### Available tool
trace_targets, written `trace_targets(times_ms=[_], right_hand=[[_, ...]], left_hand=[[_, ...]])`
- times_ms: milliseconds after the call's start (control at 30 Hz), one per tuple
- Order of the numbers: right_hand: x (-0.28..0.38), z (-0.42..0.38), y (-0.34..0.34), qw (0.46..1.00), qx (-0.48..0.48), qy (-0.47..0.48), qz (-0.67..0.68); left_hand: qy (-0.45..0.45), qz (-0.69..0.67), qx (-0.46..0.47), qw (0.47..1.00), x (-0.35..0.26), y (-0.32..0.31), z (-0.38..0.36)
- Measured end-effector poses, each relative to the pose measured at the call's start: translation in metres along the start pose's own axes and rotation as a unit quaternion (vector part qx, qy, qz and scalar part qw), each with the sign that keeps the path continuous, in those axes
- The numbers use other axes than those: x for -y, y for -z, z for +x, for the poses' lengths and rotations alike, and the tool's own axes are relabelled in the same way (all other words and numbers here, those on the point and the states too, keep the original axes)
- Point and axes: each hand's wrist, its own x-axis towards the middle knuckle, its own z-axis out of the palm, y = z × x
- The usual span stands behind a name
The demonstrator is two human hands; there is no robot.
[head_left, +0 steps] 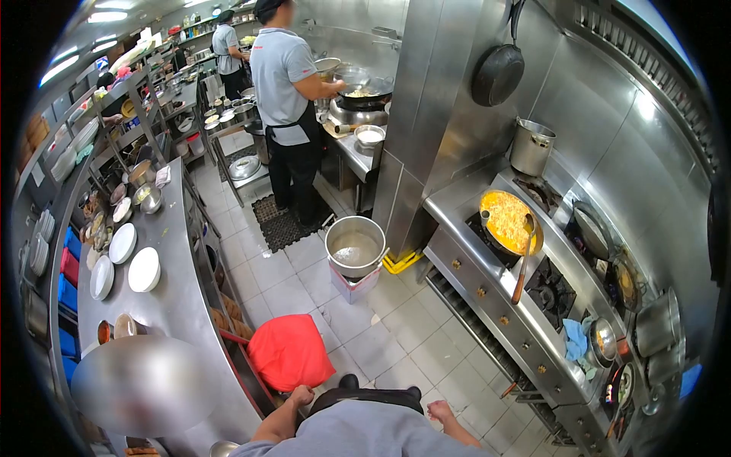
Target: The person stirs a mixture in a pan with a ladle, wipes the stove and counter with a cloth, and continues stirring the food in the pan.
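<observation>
steel-walled kitchen, tiled floor (365,352). left hand (302,394) curled into a loose fist, just beside a red bag-like cover (292,352) near the left desk (173,228); contact unclear. right hand (439,411) also curled in, above the tiles. farther out: metal stockpot (352,268) raised off the floor; white bowls (144,270) on the desk; orange-yellow food (505,217) with wooden-handled utensil (524,263) on the right-side stove (474,276).

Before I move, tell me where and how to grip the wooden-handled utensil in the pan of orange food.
Take its wooden handle near the free end, probably best with the right hand, coming from the aisle side of the stove. The handle slants out over the rim of the pan toward that side, so that end is clear; the other sits in the food.
</observation>
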Motion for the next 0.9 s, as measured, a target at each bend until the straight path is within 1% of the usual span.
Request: trace_targets(times_ms=[267, 367, 567, 767, 900], right_hand=[[-0.001, 0.006, -0.001, 1.000, 0.001, -0.005, 0.009], [0.005, 0.004, -0.001, 1.000, -0.003, -0.004, 0.003], [0.006, 0.007, 0.000, 1.000, -0.001, 0.004, -0.011], [0.005, 0.006, 0.001, 1.000, 0.006, -0.006, 0.000], [0.004, 0.004, 0.001, 1.000, 0.008, -0.012, 0.009]], left_hand=[[0.011, -0.025, 0.000, 1.000, 0.006, -0.005, 0.006], [-0.009, -0.015, -0.010, 1.000, 0.012, -0.010, 0.009], [0.000, -0.037, -0.004, 0.999, 0.021, -0.015, 0.012], [0.018, -0.041, 0.007, 0.999, 0.019, -0.015, 0.015], [0.011, -0.025, 0.001, 1.000, 0.013, -0.013, 0.011]])
